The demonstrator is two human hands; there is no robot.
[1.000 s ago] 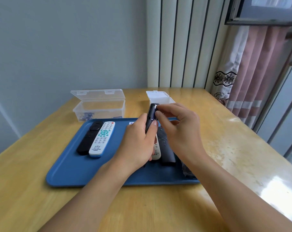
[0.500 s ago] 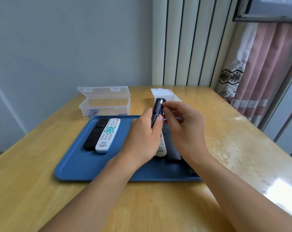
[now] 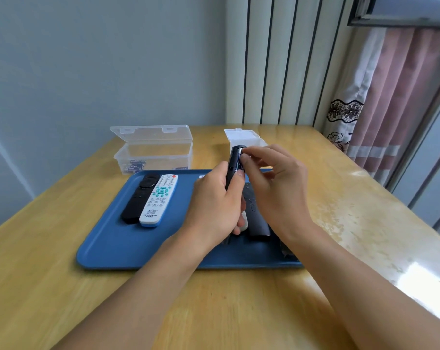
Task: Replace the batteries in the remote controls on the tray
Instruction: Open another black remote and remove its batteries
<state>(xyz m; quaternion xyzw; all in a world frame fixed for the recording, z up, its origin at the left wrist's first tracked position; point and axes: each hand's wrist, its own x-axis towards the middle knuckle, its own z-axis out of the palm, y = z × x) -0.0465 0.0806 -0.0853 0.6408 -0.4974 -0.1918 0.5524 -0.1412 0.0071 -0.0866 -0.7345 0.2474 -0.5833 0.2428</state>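
Pretty bright, soft daylight coming in from the window (image 3: 400, 7) on the right. Big white glare patch on the glossy counter (image 3: 420, 276) at the near right. Shadows are faint. Wide-angle lens bends the edges, and everything looks a bit soft overall.

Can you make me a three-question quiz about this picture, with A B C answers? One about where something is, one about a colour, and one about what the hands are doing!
1. Where is the white remote?
A. On the blue tray
B. In the clear box
C. On the floor

2. What colour is the tray?
A. Red
B. Blue
C. Green

3. What is the left hand doing?
A. Resting flat on the table
B. Waving
C. Gripping a black remote

Answers:
1 A, it lies on the tray beside a black remote.
2 B, its rim and floor are blue.
3 C, its fingers wrap the held black remote while the right hand works at the top end.
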